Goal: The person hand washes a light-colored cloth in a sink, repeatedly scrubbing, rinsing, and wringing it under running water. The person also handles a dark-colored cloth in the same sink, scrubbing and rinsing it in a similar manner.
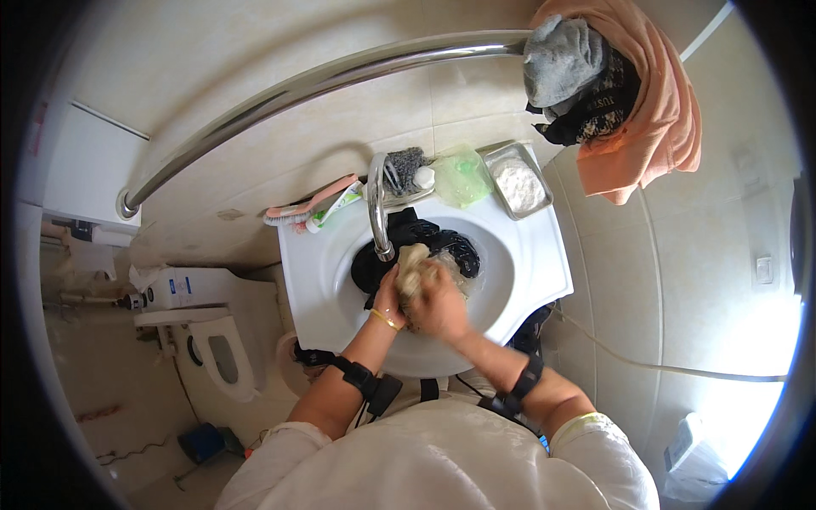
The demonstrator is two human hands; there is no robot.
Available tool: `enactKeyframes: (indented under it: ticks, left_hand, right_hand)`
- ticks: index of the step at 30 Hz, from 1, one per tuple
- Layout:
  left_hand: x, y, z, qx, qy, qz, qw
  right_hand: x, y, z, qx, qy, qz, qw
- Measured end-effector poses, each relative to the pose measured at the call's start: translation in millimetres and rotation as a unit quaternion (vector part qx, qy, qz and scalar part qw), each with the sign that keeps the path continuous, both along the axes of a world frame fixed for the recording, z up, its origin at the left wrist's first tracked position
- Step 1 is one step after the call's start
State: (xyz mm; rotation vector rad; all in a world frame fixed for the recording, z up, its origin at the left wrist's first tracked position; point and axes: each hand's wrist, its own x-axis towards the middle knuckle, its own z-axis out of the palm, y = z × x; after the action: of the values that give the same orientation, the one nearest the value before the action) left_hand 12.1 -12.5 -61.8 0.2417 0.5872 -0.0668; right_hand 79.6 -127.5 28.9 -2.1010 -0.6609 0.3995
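Note:
Over the white washbasin (531, 263), a bunched, wet-looking beige cloth (414, 257) is squeezed between my two hands, below the chrome tap (376, 204). My left hand (388, 299) is closed round its left side. My right hand (443, 308), slightly blurred, grips it from the right with curled fingers. How the cloth is shaped is hidden, so I cannot tell whether it is a sock or another garment. Black clothes (410, 228) lie in the bowl behind and beside my hands, with some clear suds or plastic at their right.
Along the basin's back ledge lie a pink brush (327, 195), a white-green tube (340, 206), a pale green bag (461, 177) and a metal tray (486, 159) of white powder. A chrome rail (340, 75) crosses above; peach cloth (667, 110) hangs at right. A toilet (242, 374) stands left.

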Motion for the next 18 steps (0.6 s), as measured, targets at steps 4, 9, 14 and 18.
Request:
enactKeyframes:
  ticks: [4, 9, 14, 18]
  left_hand:
    - [-4, -31, -3, 0.077, 0.040, -0.081, 0.993]
    - [-4, -32, -4, 0.142, 0.119, -0.088, 0.979]
    - [1, -7, -21, 0.132, 0.175, -0.099, 0.971]
    - [8, -5, -34, 0.139, 0.106, -0.125, 0.977]
  right_hand:
    - [9, 2, -18, -0.083, -0.157, 0.022, 0.984]
    - [88, -17, -71, -0.129, 0.071, -0.126, 0.981]
    - [57, -39, -106, -0.248, 0.036, -0.102, 0.963]
    - [45, -18, -121, -0.358, 0.029, -0.019, 0.933]
